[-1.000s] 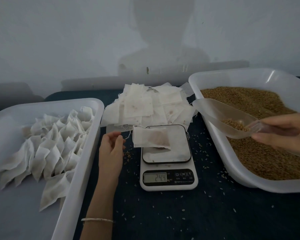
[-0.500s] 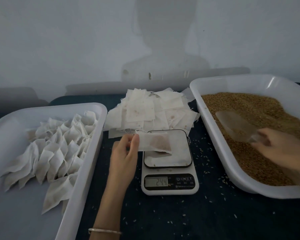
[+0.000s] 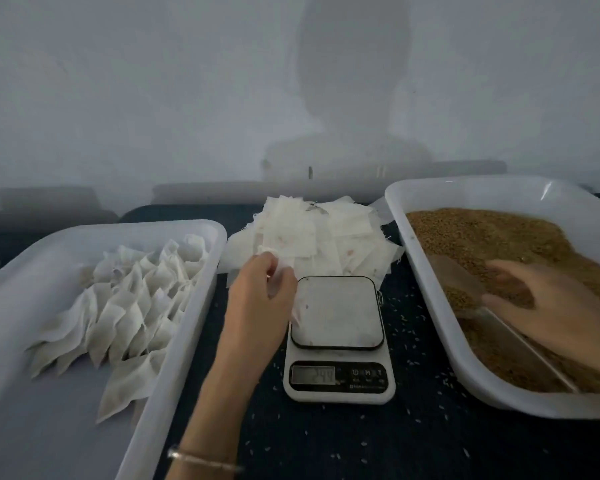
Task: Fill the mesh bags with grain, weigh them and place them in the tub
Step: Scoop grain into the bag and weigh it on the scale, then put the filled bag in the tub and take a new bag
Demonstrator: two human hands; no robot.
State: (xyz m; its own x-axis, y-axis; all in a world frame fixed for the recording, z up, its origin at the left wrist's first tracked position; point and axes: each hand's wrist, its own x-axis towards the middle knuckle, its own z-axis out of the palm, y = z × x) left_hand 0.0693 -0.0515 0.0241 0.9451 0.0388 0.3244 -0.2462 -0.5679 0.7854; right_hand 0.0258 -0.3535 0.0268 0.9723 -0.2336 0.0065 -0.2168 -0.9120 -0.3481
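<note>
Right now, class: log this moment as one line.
left hand: grips filled bag | right hand: over scoop | scale: bare

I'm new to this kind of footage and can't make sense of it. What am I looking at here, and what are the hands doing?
One camera, worn on a person's head, looks down at their two bare hands; there is no robot. The left hand pinches a filled mesh bag beside a kitchen scale. The right hand rests on a clear scoop lying in the grain tub. A left tub holds filled bags; empty bags are piled behind the scale on a dark table.
</note>
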